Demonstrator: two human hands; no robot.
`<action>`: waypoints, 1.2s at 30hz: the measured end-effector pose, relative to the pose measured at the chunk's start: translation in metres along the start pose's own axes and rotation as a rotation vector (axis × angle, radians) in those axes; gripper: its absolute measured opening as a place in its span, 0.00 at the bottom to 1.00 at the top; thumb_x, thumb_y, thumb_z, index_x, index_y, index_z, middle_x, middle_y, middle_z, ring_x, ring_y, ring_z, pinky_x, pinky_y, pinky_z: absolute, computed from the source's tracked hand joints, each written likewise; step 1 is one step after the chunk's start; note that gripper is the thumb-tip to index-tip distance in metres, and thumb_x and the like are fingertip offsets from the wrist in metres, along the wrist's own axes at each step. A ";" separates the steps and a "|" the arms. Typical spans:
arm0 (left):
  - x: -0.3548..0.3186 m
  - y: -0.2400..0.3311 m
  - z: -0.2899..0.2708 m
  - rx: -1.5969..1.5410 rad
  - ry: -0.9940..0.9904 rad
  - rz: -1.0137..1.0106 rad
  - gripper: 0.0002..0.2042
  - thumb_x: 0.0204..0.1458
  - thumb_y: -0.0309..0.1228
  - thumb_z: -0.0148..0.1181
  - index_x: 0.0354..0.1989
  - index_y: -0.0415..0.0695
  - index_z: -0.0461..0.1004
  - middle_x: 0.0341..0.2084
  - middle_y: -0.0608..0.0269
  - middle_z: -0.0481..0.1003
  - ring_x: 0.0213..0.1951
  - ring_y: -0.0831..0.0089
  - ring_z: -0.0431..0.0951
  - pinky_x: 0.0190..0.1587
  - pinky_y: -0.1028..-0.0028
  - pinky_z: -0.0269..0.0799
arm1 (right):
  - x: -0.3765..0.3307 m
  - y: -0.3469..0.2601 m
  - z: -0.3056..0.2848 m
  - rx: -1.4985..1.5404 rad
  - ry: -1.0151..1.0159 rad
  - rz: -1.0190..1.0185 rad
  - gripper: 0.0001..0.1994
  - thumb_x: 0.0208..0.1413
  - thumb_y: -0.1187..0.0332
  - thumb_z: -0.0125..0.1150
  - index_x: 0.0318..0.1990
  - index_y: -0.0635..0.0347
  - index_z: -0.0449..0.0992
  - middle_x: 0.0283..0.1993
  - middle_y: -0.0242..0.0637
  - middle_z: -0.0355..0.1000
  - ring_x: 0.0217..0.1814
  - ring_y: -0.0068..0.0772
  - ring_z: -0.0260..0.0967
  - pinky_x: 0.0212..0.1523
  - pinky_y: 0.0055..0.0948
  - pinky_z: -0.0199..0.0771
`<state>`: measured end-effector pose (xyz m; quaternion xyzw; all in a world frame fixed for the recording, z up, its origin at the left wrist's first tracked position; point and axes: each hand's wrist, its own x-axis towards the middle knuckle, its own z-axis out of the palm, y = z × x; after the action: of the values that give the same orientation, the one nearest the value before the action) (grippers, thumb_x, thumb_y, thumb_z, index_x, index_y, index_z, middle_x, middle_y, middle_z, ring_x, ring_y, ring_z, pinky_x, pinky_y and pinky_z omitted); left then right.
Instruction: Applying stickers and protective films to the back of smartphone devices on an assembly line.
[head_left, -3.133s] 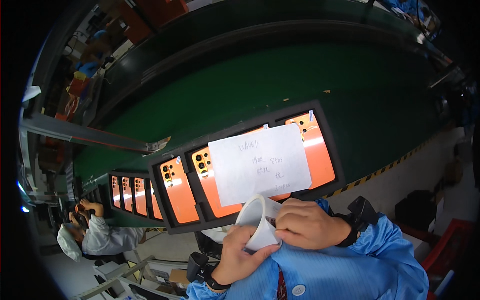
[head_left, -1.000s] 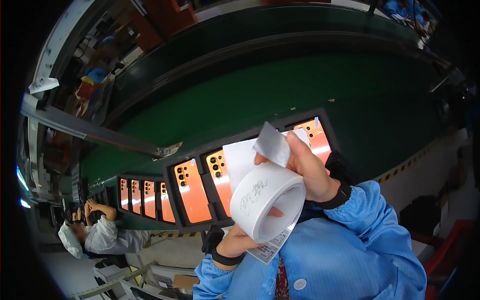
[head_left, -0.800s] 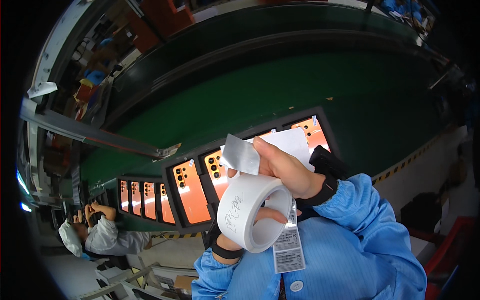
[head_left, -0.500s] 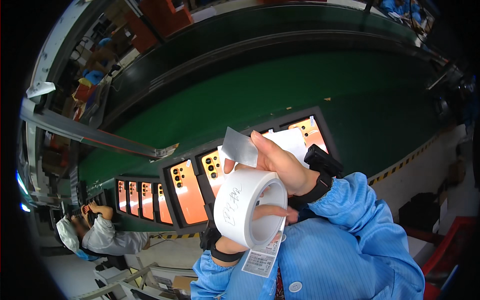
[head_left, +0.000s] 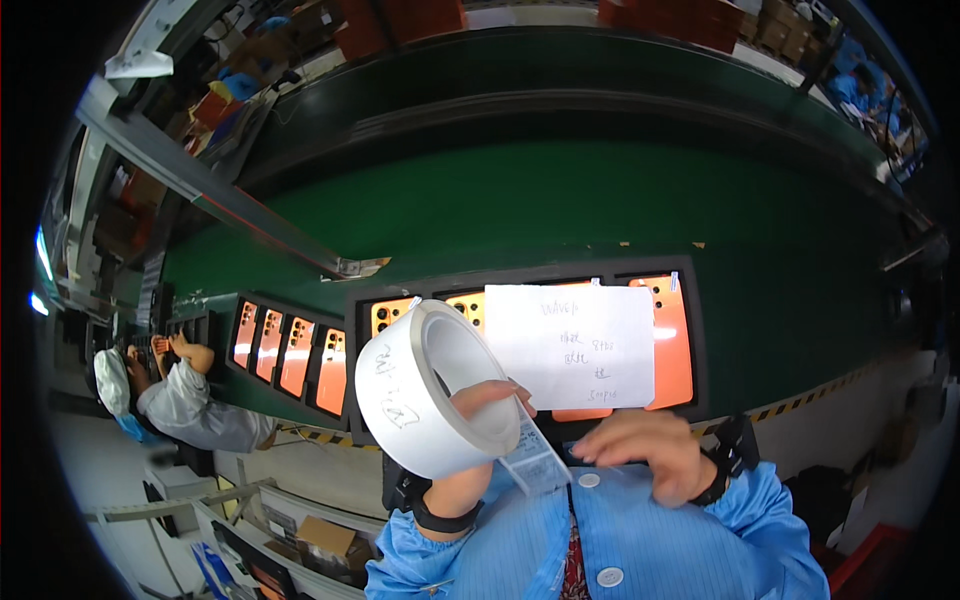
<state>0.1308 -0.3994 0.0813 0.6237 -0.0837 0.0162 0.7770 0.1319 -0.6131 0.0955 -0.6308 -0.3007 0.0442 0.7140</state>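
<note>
My left hand (head_left: 463,492) is closed on a large white label roll (head_left: 405,400), its thumb passing through the ring. Handwriting marks the roll's outer face. From the roll a strip of printed labels (head_left: 537,462) hangs down in front of my blue smock. My right hand (head_left: 650,450) is beside the strip's end, fingers stretched toward it and the thumb apart, with nothing visible in them. Beyond both hands lies a black tray (head_left: 700,370) of orange phones (head_left: 672,345), backs up. A handwritten white sheet (head_left: 570,345) covers part of several phones.
Another black tray with orange phones (head_left: 296,355) continues to the left on the green conveyor belt (head_left: 500,210). A person in white (head_left: 200,405) works at the far left. A metal post (head_left: 230,215) slants over the belt. Cardboard boxes (head_left: 330,540) stand at the lower left.
My right hand has come down and back from over the tray, and the grey sheet it held is out of sight. The roll has shifted left and turned. More of the handwritten paper shows.
</note>
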 end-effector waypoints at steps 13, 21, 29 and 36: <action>0.005 0.003 -0.003 -0.099 0.049 -0.118 0.13 0.53 0.22 0.49 0.48 0.45 0.66 0.39 0.48 0.69 0.36 0.67 0.74 0.36 0.71 0.76 | 0.003 0.002 0.006 -0.194 -0.292 -0.078 0.31 0.52 0.40 0.44 0.39 0.63 0.75 0.51 0.43 0.70 0.60 0.54 0.59 0.60 0.48 0.54; 0.005 0.005 -0.003 -0.087 0.092 -0.126 0.13 0.53 0.22 0.48 0.47 0.44 0.66 0.40 0.49 0.70 0.36 0.69 0.74 0.35 0.72 0.77 | 0.003 0.002 0.011 -0.020 -0.324 0.004 0.32 0.54 0.40 0.41 0.40 0.66 0.74 0.51 0.49 0.69 0.60 0.52 0.59 0.60 0.46 0.55; 0.007 0.004 -0.001 -0.169 0.115 -0.125 0.13 0.52 0.22 0.49 0.47 0.43 0.67 0.40 0.49 0.71 0.37 0.68 0.74 0.34 0.73 0.76 | -0.001 0.008 0.008 -0.018 -0.337 0.008 0.33 0.54 0.40 0.41 0.41 0.68 0.72 0.50 0.51 0.68 0.58 0.51 0.61 0.57 0.43 0.61; 0.007 0.004 -0.001 -0.164 0.117 -0.111 0.13 0.51 0.21 0.49 0.46 0.42 0.67 0.41 0.50 0.71 0.37 0.68 0.74 0.35 0.73 0.76 | -0.002 0.010 0.009 -0.023 -0.317 0.019 0.33 0.54 0.39 0.41 0.41 0.67 0.72 0.49 0.50 0.69 0.57 0.50 0.62 0.55 0.42 0.63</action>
<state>0.1376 -0.3981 0.0857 0.5596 -0.0047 0.0025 0.8288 0.1295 -0.6042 0.0857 -0.6266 -0.4042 0.1464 0.6500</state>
